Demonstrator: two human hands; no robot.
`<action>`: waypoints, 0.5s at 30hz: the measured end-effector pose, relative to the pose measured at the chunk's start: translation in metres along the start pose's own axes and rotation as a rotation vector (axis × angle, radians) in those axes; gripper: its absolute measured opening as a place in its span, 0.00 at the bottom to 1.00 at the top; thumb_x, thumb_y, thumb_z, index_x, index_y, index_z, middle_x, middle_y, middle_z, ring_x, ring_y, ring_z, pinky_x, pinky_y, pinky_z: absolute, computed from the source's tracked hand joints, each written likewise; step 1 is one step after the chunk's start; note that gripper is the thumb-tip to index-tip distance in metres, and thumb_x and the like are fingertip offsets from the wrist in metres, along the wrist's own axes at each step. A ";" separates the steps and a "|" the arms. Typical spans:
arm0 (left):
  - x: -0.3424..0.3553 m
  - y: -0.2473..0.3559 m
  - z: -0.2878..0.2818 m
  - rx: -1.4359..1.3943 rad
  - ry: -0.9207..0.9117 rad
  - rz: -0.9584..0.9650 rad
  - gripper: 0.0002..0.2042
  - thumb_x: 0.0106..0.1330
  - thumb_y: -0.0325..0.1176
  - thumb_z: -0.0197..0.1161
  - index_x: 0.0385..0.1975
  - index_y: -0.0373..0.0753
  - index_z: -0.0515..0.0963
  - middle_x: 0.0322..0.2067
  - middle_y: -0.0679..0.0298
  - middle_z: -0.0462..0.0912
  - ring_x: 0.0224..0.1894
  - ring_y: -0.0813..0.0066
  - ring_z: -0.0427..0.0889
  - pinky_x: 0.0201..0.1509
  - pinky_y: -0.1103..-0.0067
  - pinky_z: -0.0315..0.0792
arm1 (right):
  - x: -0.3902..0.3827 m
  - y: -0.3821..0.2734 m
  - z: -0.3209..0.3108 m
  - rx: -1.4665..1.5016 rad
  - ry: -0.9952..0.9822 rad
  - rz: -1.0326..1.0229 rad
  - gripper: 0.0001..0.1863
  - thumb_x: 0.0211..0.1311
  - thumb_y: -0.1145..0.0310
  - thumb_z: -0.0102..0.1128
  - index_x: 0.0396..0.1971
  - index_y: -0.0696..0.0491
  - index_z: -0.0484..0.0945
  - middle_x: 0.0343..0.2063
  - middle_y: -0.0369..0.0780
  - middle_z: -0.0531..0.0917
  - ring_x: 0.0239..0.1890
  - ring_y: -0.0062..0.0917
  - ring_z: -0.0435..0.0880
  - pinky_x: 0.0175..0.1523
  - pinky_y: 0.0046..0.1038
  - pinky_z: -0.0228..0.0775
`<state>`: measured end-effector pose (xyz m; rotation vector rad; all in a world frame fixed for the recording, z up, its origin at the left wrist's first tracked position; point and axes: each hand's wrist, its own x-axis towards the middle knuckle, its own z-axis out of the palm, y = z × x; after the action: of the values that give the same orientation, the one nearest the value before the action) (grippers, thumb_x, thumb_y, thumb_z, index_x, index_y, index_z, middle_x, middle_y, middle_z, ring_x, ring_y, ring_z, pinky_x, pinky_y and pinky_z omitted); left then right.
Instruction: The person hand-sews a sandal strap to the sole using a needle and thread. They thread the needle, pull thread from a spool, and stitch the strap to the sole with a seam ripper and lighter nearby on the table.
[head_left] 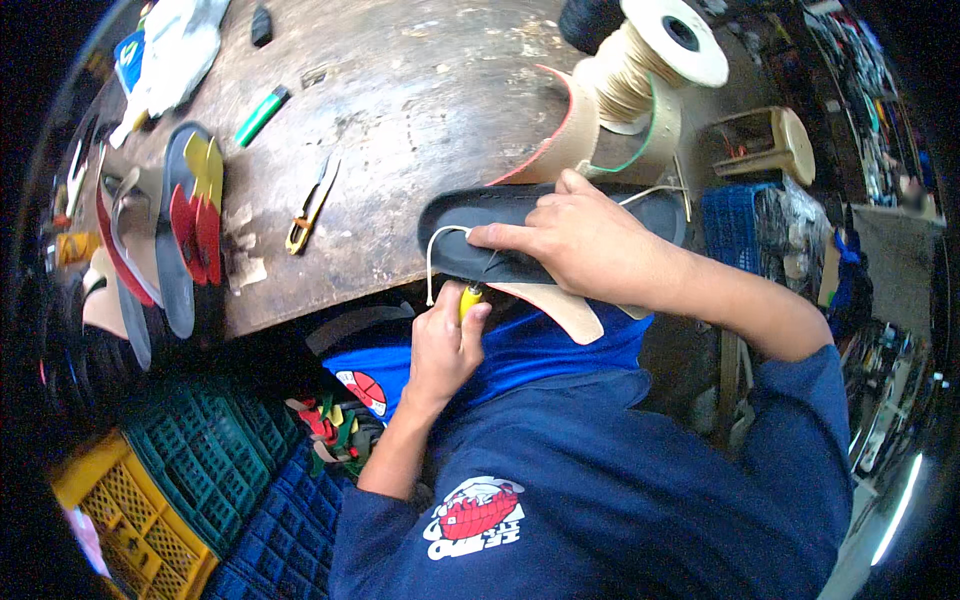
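Note:
A black sandal sole [447, 208] lies at the table's near edge. My right hand [590, 240] is over it from the right, fingers curled onto the sole and the index finger stretched along it. A cream cord [431, 265] loops out by that fingertip and hangs over the sole's left end. Below the sole's near edge, my left hand [440, 345] is closed round the yellow handle [470, 300] of an awl, its thin metal shaft against the sole. Tan straps, one red-edged [560, 135] and one green-edged [660, 125], curve up behind the sole; another strap [560, 312] hangs in front.
A large spool of cream cord [630, 70] stands at the back right. On the table lie a yellow cutter [308, 210] and a green lighter [262, 116]. Sandals with red and yellow straps [195, 220] sit at the left. Plastic crates [210, 460] stand below left.

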<state>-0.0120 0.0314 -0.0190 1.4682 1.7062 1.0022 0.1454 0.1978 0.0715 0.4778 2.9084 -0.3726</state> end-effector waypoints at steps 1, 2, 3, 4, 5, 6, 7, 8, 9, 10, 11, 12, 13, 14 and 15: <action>-0.001 -0.001 0.002 0.042 0.008 0.006 0.10 0.72 0.33 0.57 0.44 0.32 0.72 0.29 0.45 0.80 0.31 0.42 0.82 0.32 0.60 0.73 | 0.000 0.001 0.000 0.010 -0.004 0.009 0.25 0.61 0.69 0.55 0.59 0.39 0.75 0.24 0.38 0.85 0.31 0.33 0.86 0.43 0.39 0.66; -0.002 -0.002 0.004 0.052 0.025 0.006 0.10 0.71 0.34 0.57 0.42 0.33 0.71 0.28 0.46 0.79 0.30 0.43 0.81 0.32 0.61 0.73 | 0.000 0.001 0.000 0.021 0.022 0.012 0.24 0.61 0.69 0.55 0.59 0.39 0.75 0.23 0.38 0.85 0.31 0.33 0.86 0.43 0.40 0.66; -0.004 -0.003 0.006 0.076 0.042 0.019 0.09 0.72 0.34 0.57 0.40 0.33 0.71 0.27 0.47 0.78 0.28 0.44 0.80 0.31 0.62 0.73 | -0.001 0.001 0.000 0.034 0.046 0.012 0.24 0.61 0.69 0.55 0.58 0.39 0.76 0.23 0.38 0.85 0.30 0.33 0.86 0.42 0.40 0.65; -0.006 -0.004 0.007 0.102 0.063 0.030 0.09 0.72 0.34 0.56 0.39 0.33 0.71 0.26 0.48 0.77 0.27 0.44 0.80 0.30 0.63 0.73 | -0.001 0.001 0.000 0.049 0.050 0.011 0.23 0.61 0.68 0.54 0.58 0.39 0.76 0.23 0.39 0.85 0.30 0.33 0.86 0.42 0.40 0.65; -0.007 -0.005 0.008 0.084 0.060 0.022 0.09 0.72 0.34 0.56 0.38 0.33 0.71 0.26 0.49 0.76 0.26 0.45 0.79 0.30 0.64 0.72 | -0.001 0.001 0.000 0.064 0.068 0.010 0.21 0.63 0.67 0.52 0.57 0.39 0.77 0.23 0.39 0.85 0.30 0.33 0.86 0.42 0.40 0.65; -0.009 -0.006 0.009 0.066 0.061 0.011 0.09 0.72 0.34 0.56 0.37 0.34 0.71 0.25 0.50 0.75 0.26 0.46 0.79 0.30 0.65 0.72 | -0.002 0.001 -0.001 0.060 0.028 0.021 0.23 0.62 0.68 0.54 0.58 0.39 0.76 0.24 0.39 0.85 0.31 0.33 0.86 0.43 0.39 0.64; -0.011 -0.007 0.008 0.057 0.062 -0.019 0.09 0.73 0.34 0.55 0.36 0.34 0.71 0.25 0.51 0.75 0.25 0.47 0.78 0.29 0.65 0.72 | -0.002 0.000 -0.001 0.054 -0.013 0.027 0.25 0.61 0.69 0.55 0.60 0.39 0.74 0.25 0.38 0.84 0.33 0.33 0.85 0.45 0.38 0.64; -0.013 -0.008 0.008 0.027 0.065 0.001 0.09 0.73 0.34 0.55 0.36 0.34 0.72 0.24 0.51 0.75 0.24 0.48 0.78 0.29 0.66 0.72 | -0.002 0.000 -0.002 0.046 -0.036 0.030 0.27 0.59 0.70 0.56 0.61 0.39 0.73 0.25 0.38 0.84 0.35 0.33 0.85 0.46 0.38 0.63; -0.014 -0.009 0.007 0.007 0.065 0.003 0.09 0.73 0.34 0.55 0.35 0.34 0.72 0.24 0.52 0.74 0.24 0.49 0.78 0.28 0.66 0.71 | -0.001 0.000 -0.003 0.043 -0.062 0.037 0.27 0.60 0.70 0.56 0.62 0.39 0.73 0.25 0.38 0.84 0.35 0.32 0.85 0.46 0.38 0.63; -0.016 -0.010 0.007 -0.004 0.070 0.004 0.09 0.73 0.34 0.54 0.35 0.34 0.72 0.23 0.53 0.74 0.23 0.50 0.78 0.28 0.66 0.71 | -0.001 -0.001 -0.003 0.038 -0.071 0.041 0.27 0.60 0.70 0.56 0.62 0.39 0.73 0.25 0.38 0.83 0.35 0.32 0.85 0.46 0.38 0.63; -0.017 -0.011 0.007 -0.018 0.070 0.003 0.09 0.73 0.34 0.54 0.35 0.34 0.72 0.23 0.53 0.74 0.23 0.50 0.78 0.27 0.67 0.71 | -0.001 -0.001 -0.002 0.034 -0.079 0.045 0.27 0.60 0.69 0.56 0.62 0.38 0.73 0.25 0.37 0.83 0.35 0.32 0.85 0.46 0.38 0.63; -0.019 -0.012 0.007 -0.025 0.075 0.000 0.09 0.73 0.34 0.53 0.35 0.35 0.72 0.22 0.53 0.74 0.23 0.51 0.78 0.27 0.67 0.71 | -0.001 -0.001 -0.001 0.025 -0.039 0.029 0.25 0.62 0.68 0.54 0.61 0.38 0.74 0.25 0.38 0.84 0.34 0.32 0.85 0.45 0.38 0.64; -0.021 -0.013 0.008 -0.025 0.077 -0.014 0.09 0.74 0.34 0.53 0.35 0.35 0.72 0.22 0.53 0.74 0.22 0.51 0.78 0.27 0.67 0.70 | -0.001 -0.001 0.000 0.015 0.000 0.011 0.23 0.64 0.66 0.52 0.60 0.38 0.75 0.25 0.39 0.85 0.33 0.32 0.86 0.44 0.39 0.64; -0.023 -0.015 0.008 -0.048 0.081 -0.009 0.10 0.74 0.35 0.53 0.34 0.35 0.72 0.22 0.54 0.73 0.21 0.55 0.78 0.26 0.68 0.70 | -0.001 -0.001 0.001 -0.004 0.012 0.005 0.22 0.66 0.65 0.49 0.60 0.37 0.76 0.24 0.40 0.85 0.32 0.33 0.86 0.42 0.39 0.65; -0.025 -0.017 0.009 -0.063 0.079 -0.010 0.10 0.74 0.35 0.52 0.34 0.35 0.72 0.21 0.55 0.73 0.21 0.58 0.77 0.26 0.69 0.70 | -0.002 0.000 0.003 -0.005 0.053 -0.015 0.22 0.66 0.64 0.49 0.59 0.37 0.76 0.25 0.39 0.85 0.32 0.32 0.86 0.42 0.39 0.65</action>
<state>-0.0083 0.0069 -0.0379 1.3954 1.7191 1.1120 0.1475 0.1961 0.0690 0.4729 2.9648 -0.3598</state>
